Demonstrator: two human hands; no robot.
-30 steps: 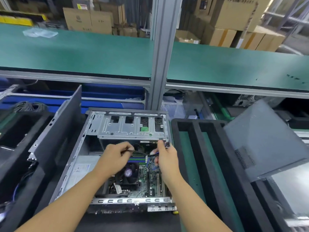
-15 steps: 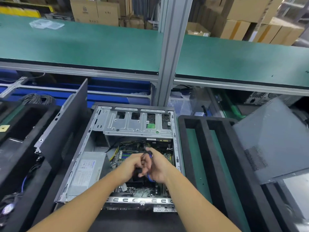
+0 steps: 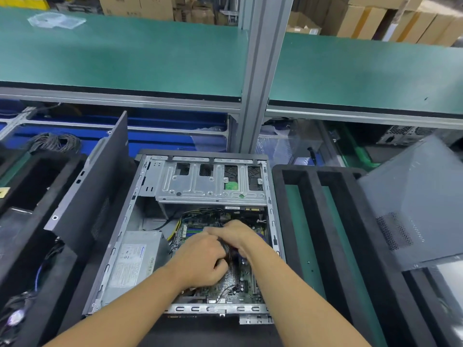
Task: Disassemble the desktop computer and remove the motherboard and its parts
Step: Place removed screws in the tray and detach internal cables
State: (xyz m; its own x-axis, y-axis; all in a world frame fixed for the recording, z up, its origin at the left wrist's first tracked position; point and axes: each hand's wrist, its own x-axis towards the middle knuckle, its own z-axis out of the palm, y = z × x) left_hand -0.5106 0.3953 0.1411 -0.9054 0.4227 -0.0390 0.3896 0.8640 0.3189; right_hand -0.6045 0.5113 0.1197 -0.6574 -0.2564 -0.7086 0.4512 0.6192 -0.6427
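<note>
Lying open on its side at the middle of the bench, the desktop computer (image 3: 150,221) is hemmed in closely. Its removed side panel (image 3: 92,186) is propped tilted against its left wall, and a black foam tray (image 3: 308,221) is set just beside its right wall. An aluminium post (image 3: 258,71) and a green shelf (image 3: 125,51) are seen above the far end.

Inside, open room is left only between the drive cage (image 3: 210,184) at the far end and the power supply (image 3: 132,261) at the near left. The case's long axis is run from the person outward.

The motherboard (image 3: 243,279) is laid flat along the right half, lengthwise with the case. It is shown as a green board with blue slots at its far part and black slots nearer, and yellow and black wires are led in from the left.

The left hand (image 3: 200,259) is held over the board, its fingers clenched round a black cable bundle (image 3: 226,249). The right hand (image 3: 240,236) is pressed against it from the far side, its fingers bent down over the same bundle. Whether they grasp it cannot be told.
</note>
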